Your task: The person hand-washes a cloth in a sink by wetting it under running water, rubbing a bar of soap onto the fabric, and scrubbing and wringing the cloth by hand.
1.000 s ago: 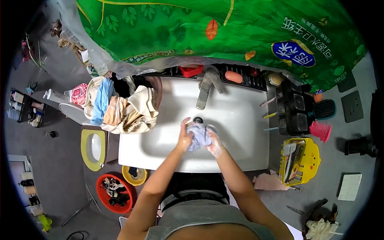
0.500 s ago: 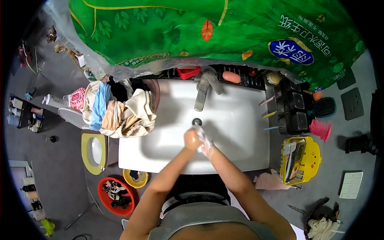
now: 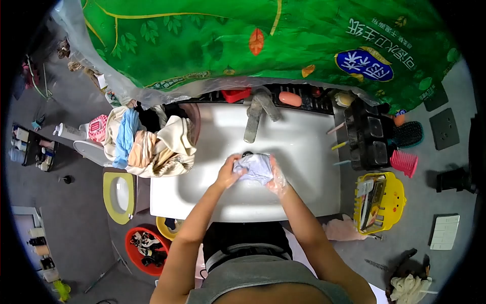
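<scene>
A small pale lavender cloth [image 3: 254, 168] is spread between my two hands over the white sink basin [image 3: 309, 202]. Its left edge is gripped by my left hand [image 3: 229, 173]. On the other side my right hand [image 3: 277, 177] grips the right edge, with white suds over its fingers and wrist. Just beyond the cloth is the dark drain [image 3: 247, 153], partly covered by it. The metal faucet [image 3: 254, 119] stands above the drain; I see no water running from it.
Heaped clothes [image 3: 157, 142] lie at the sink's left end. Behind the faucet, a black rack holds a pink soap bar [image 3: 290, 98] and a red dish [image 3: 236, 95]. A green plastic package [image 3: 202, 45] overhangs the back. To the right are a toothbrush holder [image 3: 372, 134] and yellow basket [image 3: 390, 202].
My hands were pressed together around the bunched, sudsy cloth. Now they have moved apart sideways, and the cloth is opened out between them.
</scene>
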The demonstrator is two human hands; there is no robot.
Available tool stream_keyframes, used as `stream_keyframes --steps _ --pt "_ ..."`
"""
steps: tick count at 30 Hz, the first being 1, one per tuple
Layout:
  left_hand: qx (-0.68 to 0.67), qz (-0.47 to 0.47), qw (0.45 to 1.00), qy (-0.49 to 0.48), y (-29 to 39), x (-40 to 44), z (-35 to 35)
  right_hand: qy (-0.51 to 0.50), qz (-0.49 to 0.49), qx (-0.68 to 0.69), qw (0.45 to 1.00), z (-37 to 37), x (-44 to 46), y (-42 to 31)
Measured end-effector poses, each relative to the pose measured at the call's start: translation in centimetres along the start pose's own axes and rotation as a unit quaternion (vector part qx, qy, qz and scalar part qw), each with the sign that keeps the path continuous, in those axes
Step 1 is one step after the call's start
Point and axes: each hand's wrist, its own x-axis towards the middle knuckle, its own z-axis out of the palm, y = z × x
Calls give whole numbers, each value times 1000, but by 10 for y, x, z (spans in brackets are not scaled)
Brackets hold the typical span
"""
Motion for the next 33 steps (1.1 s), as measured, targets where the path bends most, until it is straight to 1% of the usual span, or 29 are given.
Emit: stream_keyframes --steps 1,2,3,4,5,6,7,9,10,11,12,13,14,15,17,18,21,22,25,26,29,33 --pt "49 -52 993 -95 9 -6 -10 0 15 1 1000 -7 2 -3" --pt "99 -104 971 -189 16 -13 -18 0 31 2 1000 -18 10 -2" --pt "36 -144 968 -205 -5 -21 -17 -1 49 3 999 -29 17 -1" --pt "-26 -182 958 -219 -42 -27 -10 29 61 -75 995 -39 22 2" --pt "-88 -218 944 -231 -43 -23 -11 100 29 -191 976 -35 24 0" --pt "-197 -351 898 -180 -36 -22 -9 168 -7 -303 938 -30 26 -3" --pt "-227 -309 913 -138 -40 -19 -4 235 -44 -408 881 -25 28 -7" --pt "-285 -217 932 -54 -57 -19 10 256 -106 -388 879 -60 58 -16" --pt "-333 -189 923 -31 -46 -14 11 266 -136 -377 877 -71 70 -22" --pt "-374 -227 899 -11 -28 -7 12 246 -187 -310 899 -56 70 -31" --pt "-412 -265 872 9 -8 -1 12 222 -237 -240 915 -27 65 -42" --pt "-449 -301 841 28 3 6 11 197 -284 -168 923 -3 63 -54" --pt "-446 -311 839 6 1 10 10 156 -285 -141 935 8 66 -64" --pt "-442 -314 840 -5 4 14 10 167 -251 -135 944 32 62 -76" --pt "-434 -317 843 -25 11 19 12 166 -244 -148 944 47 72 -91" --pt "-444 -309 841 -15 9 21 16 176 -235 -132 947 51 78 -97" --pt "-478 -346 807 -6 10 28 19 237 -231 -222 917 59 89 -107" --pt "-488 -332 807 13 4 29 24 241 -238 -230 912 59 91 -109" --pt "-400 -367 838 50 18 33 28 226 -219 -255 914 47 98 -113" --pt "-411 -341 842 70 14 34 31 243 -226 -259 907 49 98 -113" --pt "-420 -319 845 87 6 36 37 248 -248 -254 901 58 99 -115" --pt "-422 -339 837 82 12 41 38 252 -238 -274 897 67 93 -119"
